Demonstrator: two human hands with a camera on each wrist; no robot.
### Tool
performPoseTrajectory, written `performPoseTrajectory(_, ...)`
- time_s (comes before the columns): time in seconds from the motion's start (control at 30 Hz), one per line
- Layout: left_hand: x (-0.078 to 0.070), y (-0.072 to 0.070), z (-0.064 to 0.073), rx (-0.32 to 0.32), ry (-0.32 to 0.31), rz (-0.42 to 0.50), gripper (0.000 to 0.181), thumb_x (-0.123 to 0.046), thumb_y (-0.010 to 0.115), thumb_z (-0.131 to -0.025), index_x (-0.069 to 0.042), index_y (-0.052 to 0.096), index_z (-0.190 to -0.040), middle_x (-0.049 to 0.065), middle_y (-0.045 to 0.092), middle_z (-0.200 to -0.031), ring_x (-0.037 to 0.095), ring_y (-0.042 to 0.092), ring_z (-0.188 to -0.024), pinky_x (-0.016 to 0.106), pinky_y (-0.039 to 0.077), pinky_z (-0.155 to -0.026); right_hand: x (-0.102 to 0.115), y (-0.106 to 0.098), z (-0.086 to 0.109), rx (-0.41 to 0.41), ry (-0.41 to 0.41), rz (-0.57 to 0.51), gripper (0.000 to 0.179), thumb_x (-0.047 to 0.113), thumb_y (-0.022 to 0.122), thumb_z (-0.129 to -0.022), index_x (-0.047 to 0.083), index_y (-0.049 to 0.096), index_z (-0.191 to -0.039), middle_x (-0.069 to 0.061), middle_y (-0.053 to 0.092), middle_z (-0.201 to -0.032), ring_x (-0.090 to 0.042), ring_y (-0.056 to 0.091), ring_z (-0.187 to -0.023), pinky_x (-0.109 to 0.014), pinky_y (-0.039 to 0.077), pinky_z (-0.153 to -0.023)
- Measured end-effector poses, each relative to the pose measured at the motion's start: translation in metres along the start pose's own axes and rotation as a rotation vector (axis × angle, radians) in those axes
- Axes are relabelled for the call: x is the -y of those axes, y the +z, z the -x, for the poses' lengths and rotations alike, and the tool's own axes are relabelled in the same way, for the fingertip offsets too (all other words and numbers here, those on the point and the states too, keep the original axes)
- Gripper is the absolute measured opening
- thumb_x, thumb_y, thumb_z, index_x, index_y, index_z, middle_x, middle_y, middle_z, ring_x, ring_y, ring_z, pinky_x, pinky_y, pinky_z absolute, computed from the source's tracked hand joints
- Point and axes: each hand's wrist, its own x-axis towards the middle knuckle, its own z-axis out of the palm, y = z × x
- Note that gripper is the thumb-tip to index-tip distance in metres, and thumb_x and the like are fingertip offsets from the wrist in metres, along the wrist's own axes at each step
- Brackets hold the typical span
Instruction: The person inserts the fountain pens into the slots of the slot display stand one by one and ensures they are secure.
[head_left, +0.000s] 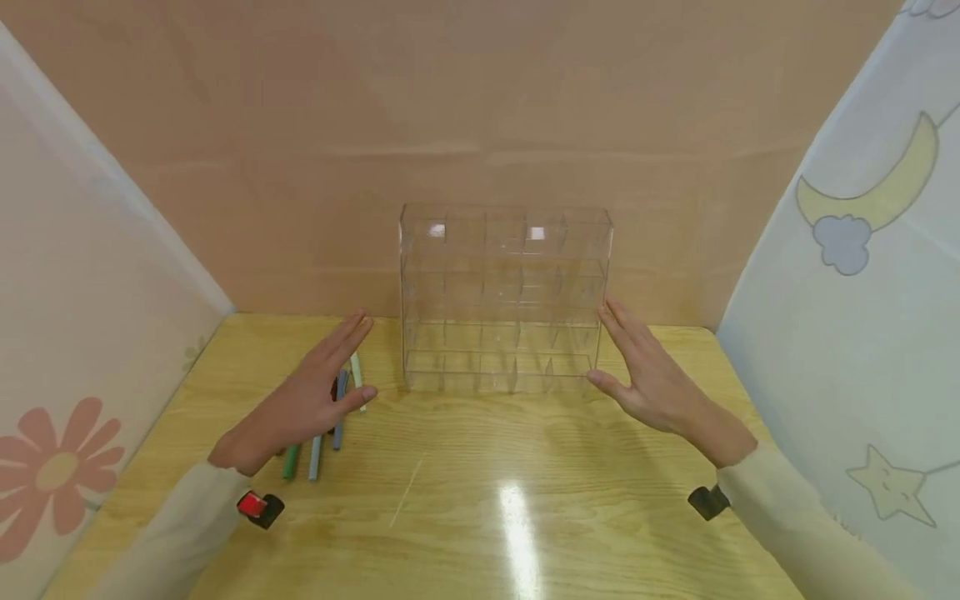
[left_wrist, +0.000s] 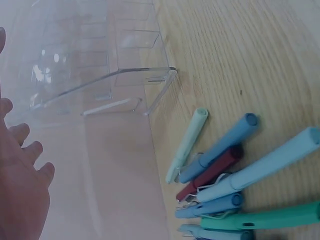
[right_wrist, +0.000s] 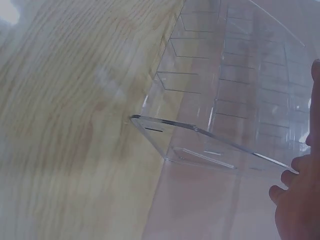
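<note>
A clear plastic rack (head_left: 502,335) with rows of small compartments stands upright at the back of the table, against the wall. My left hand (head_left: 311,396) is held left of it, fingers straight and thumb apart, with a gap between hand and rack. On the other side my right hand (head_left: 660,383) has its straight fingers close by the rack's side panel (right_wrist: 210,135); whether they touch it I cannot tell. Beneath the left hand lie several pens, among them a pale mint pen (left_wrist: 189,142), a dark red pen (left_wrist: 215,172), a light blue pen (left_wrist: 262,162) and a green pen (left_wrist: 267,217).
The wooden table (head_left: 465,500) reaches back to a brown wall (head_left: 487,100). Printed cloth walls flank both sides, a flower on the left cloth (head_left: 150,275) and a moon and star on the right cloth (head_left: 825,350). Light reflects off the table's front.
</note>
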Motion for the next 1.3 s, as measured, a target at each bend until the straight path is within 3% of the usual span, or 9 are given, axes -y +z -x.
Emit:
performPoseTrajectory(0.1,0.008,0.001,0.005,-0.029,-0.005,0.045,0.091,-0.036,0.066,-0.107,-0.018,0.007,-0.173,0.015,0.005,-0.181,0.047,0.009,-0.166,0.079,0.021,-0.122,-0.004,0.005,0.004,-0.028,0.034,-0.066,0.091,0.037,0.065,-0.104,0.014,0.010,-0.173,-0.008,0.004,-0.182,-0.042,0.009,-0.168,-0.077,0.021,-0.124)
performPoseTrajectory(0.27,0.016,0.002,0.013,-0.042,-0.074,0.114,0.088,-0.035,0.061,-0.109,-0.021,0.003,-0.173,0.011,0.001,-0.182,0.047,0.006,-0.166,0.080,0.017,-0.122,-0.009,0.015,0.007,-0.059,0.082,-0.183,0.087,0.035,0.060,-0.108,0.019,0.005,-0.173,-0.011,0.003,-0.182,-0.046,0.008,-0.166,-0.080,0.017,-0.123)
performPoseTrajectory(0.4,0.018,0.001,0.019,-0.053,-0.134,0.145,0.086,-0.037,0.057,-0.110,-0.023,0.000,-0.173,0.009,-0.001,-0.182,0.048,0.005,-0.166,0.081,0.015,-0.122,-0.012,0.025,0.006,-0.071,0.136,-0.290,0.082,0.035,0.053,-0.111,0.016,0.003,-0.173,-0.016,0.004,-0.181,-0.051,0.008,-0.165,-0.081,0.014,-0.123)
performPoseTrajectory(0.57,0.020,0.002,0.025,-0.074,-0.180,0.194,0.084,-0.035,0.055,-0.111,-0.024,-0.001,-0.173,0.010,-0.002,-0.182,0.049,0.004,-0.166,0.081,0.013,-0.123,-0.019,0.037,0.006,-0.047,0.245,-0.435,0.076,0.039,0.042,-0.115,0.016,-0.003,-0.173,-0.022,0.004,-0.179,-0.060,0.014,-0.160,-0.081,0.021,-0.121)
performPoseTrajectory(0.8,0.029,0.005,0.035,-0.109,-0.213,0.232,0.084,-0.030,0.055,-0.112,-0.020,-0.002,-0.173,0.015,-0.001,-0.181,0.050,0.003,-0.166,0.079,0.011,-0.125,-0.028,0.054,0.003,-0.051,0.308,-0.640,0.077,0.042,0.035,-0.117,0.006,-0.006,-0.171,-0.024,0.000,-0.179,-0.056,0.007,-0.163,-0.078,0.018,-0.124)
performPoseTrajectory(1.0,0.040,0.007,0.049,-0.158,-0.236,0.273,0.085,-0.025,0.055,-0.112,-0.020,-0.004,-0.173,0.019,-0.002,-0.181,0.053,0.001,-0.165,0.079,0.007,-0.125,-0.029,0.068,0.003,-0.067,0.360,-0.706,0.078,0.044,0.036,-0.116,0.001,-0.002,-0.170,-0.024,0.005,-0.179,-0.051,0.009,-0.165,-0.072,0.014,-0.129)
performPoseTrajectory(1.13,0.044,0.008,0.060,-0.161,-0.311,0.301,0.084,-0.028,0.054,-0.112,-0.026,-0.004,-0.173,0.018,-0.002,-0.181,0.055,0.001,-0.164,0.082,0.009,-0.122,-0.031,0.075,0.003,-0.081,0.388,-0.715,0.078,0.046,0.036,-0.116,-0.001,0.002,-0.170,-0.024,0.009,-0.179,-0.049,0.010,-0.165,-0.068,0.015,-0.131)
performPoseTrajectory(1.3,0.051,0.009,0.071,-0.154,-0.418,0.270,0.082,-0.037,0.052,-0.113,-0.029,-0.003,-0.173,0.018,0.001,-0.181,0.059,0.007,-0.161,0.085,0.014,-0.118,-0.032,0.080,0.002,-0.076,0.423,-0.707,0.080,0.048,0.038,-0.115,0.000,0.006,-0.170,-0.028,0.011,-0.177,-0.051,0.012,-0.164,-0.068,0.018,-0.130)
